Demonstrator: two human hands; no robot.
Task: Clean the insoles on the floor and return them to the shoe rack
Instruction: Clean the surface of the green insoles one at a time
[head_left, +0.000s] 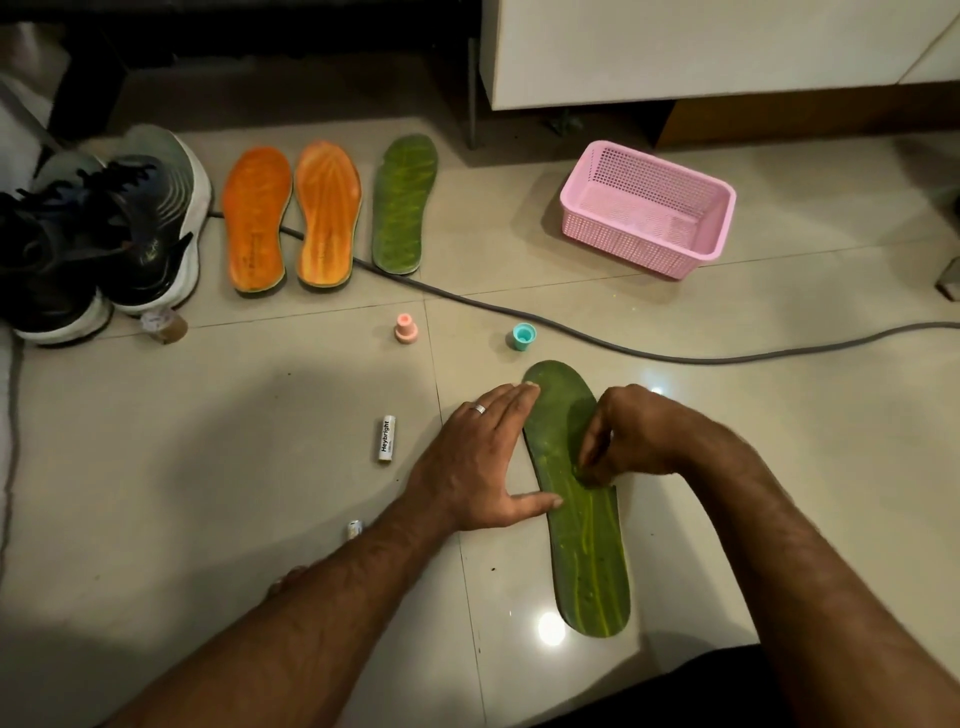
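Green insole (584, 530) lies flat on floor tiles, nearest camera. Left hand (480, 462) flat, fingers straight, pressing insole's left edge. Right hand (631, 439) curled, fingertips pinched on insole's middle; held object not discernible. Beyond insole: second green insole (404, 205), two orange insoles (291, 215), pink basket (649, 208).

Pink basket (649, 208), grey cable (571, 332), pink cap (405, 328), blue cap (523, 336), white tube (386, 438), dark shoes (104, 234) on floor.

bare forearms, silver ring (479, 408) (left hand (475, 462))
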